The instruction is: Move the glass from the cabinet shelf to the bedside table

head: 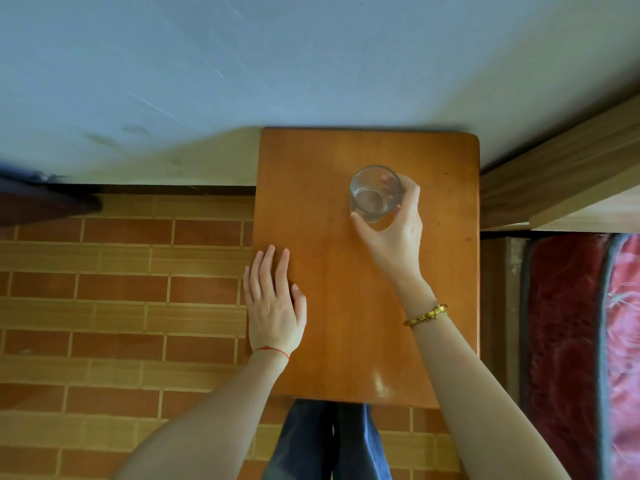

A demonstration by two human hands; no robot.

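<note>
A clear, empty drinking glass (374, 192) stands upright on the orange-brown wooden bedside table (329, 306), toward its far right part. My right hand (394, 230) is wrapped around the glass from the near side, thumb on its left and fingers on its right. My left hand (273, 306) lies flat with fingers apart on the table's left edge, holding nothing. The cabinet shelf is out of view.
A bed with a red patterned mattress (588, 341) and a light wooden frame (554, 181) stands right of the table. A pale blue wall (242, 64) rises behind it. Brick-patterned flooring (121, 306) lies on the left, with a dark object (41, 199) at the far left.
</note>
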